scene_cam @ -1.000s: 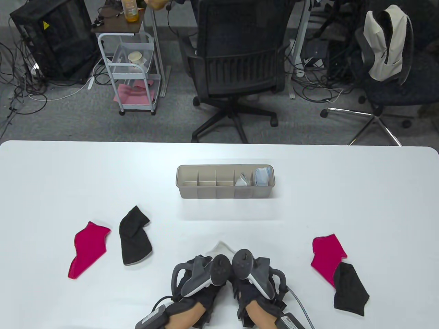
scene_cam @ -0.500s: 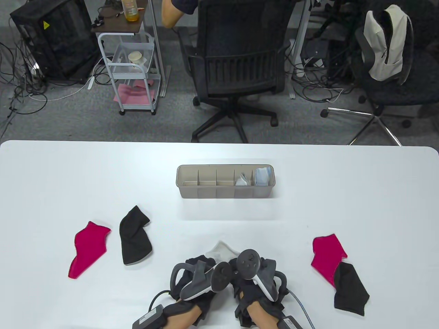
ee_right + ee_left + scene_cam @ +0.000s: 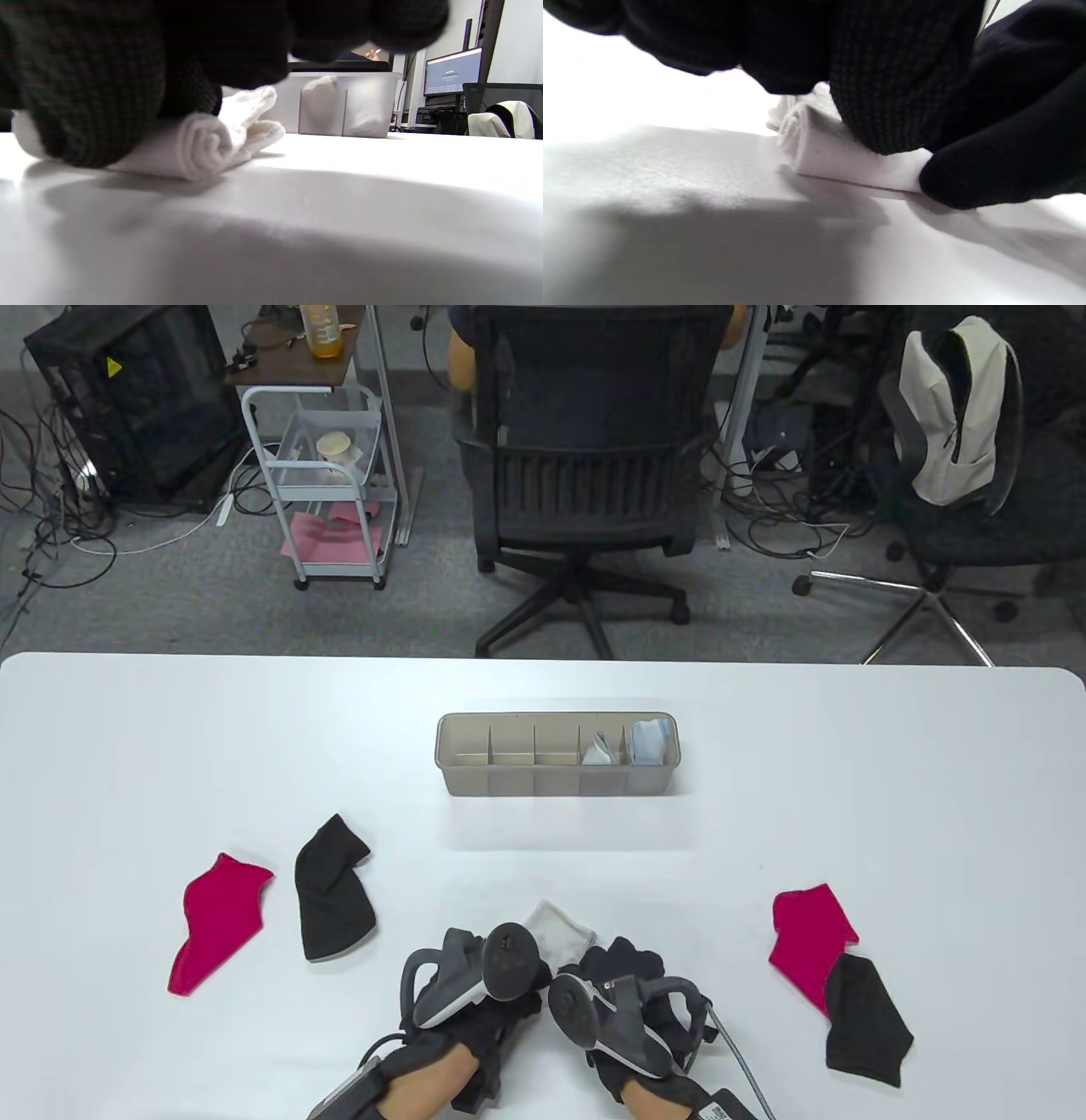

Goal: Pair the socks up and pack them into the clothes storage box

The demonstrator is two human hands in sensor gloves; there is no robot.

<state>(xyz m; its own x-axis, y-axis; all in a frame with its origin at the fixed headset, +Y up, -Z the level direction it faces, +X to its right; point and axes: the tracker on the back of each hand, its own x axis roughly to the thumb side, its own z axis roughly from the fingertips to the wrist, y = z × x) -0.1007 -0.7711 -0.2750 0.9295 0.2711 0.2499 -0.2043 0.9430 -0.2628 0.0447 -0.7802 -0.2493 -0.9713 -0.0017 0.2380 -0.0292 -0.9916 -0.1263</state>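
A pair of white socks [image 3: 556,929] lies near the table's front edge, partly rolled, its loose end pointing toward the box. Both gloved hands sit on the roll: my left hand [image 3: 509,980] on its left part, my right hand [image 3: 624,963] on its right. The left wrist view shows the roll [image 3: 831,152] under curled fingers [image 3: 882,84]. From the right wrist the roll's spiral end [image 3: 199,148] pokes out beneath the fingers [image 3: 106,84]. The grey storage box [image 3: 556,787] stands mid-table. Its two right compartments hold a whitish bundle [image 3: 601,750] and a light blue one [image 3: 652,741].
A pink sock [image 3: 216,920] and a black sock [image 3: 333,891] lie left of my hands. On the right, another black sock [image 3: 865,1018] overlaps another pink sock [image 3: 806,933]. A person sits in the office chair [image 3: 585,475] beyond the table's far edge.
Both hands have turned on the white socks, the left tracker swinging up and the right one down and toward me. The socks' loose end looks flatter. A person has sat down in the chair.
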